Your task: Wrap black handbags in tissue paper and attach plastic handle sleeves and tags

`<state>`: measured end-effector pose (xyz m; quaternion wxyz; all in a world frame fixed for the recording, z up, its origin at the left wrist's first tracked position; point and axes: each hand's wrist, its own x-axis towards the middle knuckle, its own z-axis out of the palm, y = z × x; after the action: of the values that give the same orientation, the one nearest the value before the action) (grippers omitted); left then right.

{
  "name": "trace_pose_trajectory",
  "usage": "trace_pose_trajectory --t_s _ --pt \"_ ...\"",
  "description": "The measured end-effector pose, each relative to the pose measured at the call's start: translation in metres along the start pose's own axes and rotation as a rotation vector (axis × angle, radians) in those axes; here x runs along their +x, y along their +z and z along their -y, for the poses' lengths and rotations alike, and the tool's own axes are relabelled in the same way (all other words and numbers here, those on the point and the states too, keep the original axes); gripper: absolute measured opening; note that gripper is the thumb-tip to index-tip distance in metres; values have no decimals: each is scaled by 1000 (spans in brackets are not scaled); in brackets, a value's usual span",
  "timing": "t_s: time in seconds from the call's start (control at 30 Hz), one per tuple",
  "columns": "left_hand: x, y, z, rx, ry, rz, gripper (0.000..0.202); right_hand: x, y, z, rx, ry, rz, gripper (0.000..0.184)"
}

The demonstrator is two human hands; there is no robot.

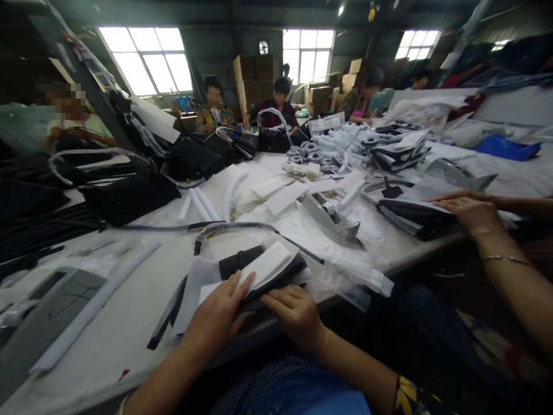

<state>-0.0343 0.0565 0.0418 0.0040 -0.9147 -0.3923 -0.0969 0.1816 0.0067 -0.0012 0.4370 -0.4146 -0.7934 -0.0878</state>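
Note:
A black handbag (242, 260) lies at the table's front edge before me, its plastic-wrapped handle (242, 226) arching away at the back. A folded white sheet (273, 260) rests on top of it, with thin white paper around it. My left hand (222, 308) grips the near left side, fingers over the white sheet and thumb lower down. At the bag's near right edge, my right hand (298, 314) is closed, its fingers bent against the black material. The fingertips of my right hand are partly hidden.
A grey tape dispenser (330, 219) stands behind right, another (52, 311) at the left. White tubes (201, 204) and loose paper (276, 193) cover the middle. A co-worker's hands (469, 210) hold another black bag (415, 216) at the right. Several people sit across the table.

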Motion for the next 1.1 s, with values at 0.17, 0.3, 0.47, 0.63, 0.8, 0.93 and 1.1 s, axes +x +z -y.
trace_pose_trajectory --t_s 0.17,0.3,0.47,0.63,0.8,0.93,1.1 --pt "-12 28 -3 172 71 -231 58 8 -29 -19 -19 -93 67 34" --pt "-8 26 -12 267 79 -249 54 14 -28 -41 -155 -69 154 36" --pt "12 22 -37 350 15 -132 49 3 -8 -50 -94 -1 72 30" --pt "14 40 -35 374 39 -192 55 -2 -24 -43 17 -21 33 33" --pt "6 47 -28 335 32 -243 59 -23 -57 -33 287 497 -135 20" --pt "6 43 -31 295 39 -288 59 -30 -62 -33 584 1019 74 38" --pt "3 40 -32 288 36 -328 70 -18 -54 -41 753 1051 166 60"
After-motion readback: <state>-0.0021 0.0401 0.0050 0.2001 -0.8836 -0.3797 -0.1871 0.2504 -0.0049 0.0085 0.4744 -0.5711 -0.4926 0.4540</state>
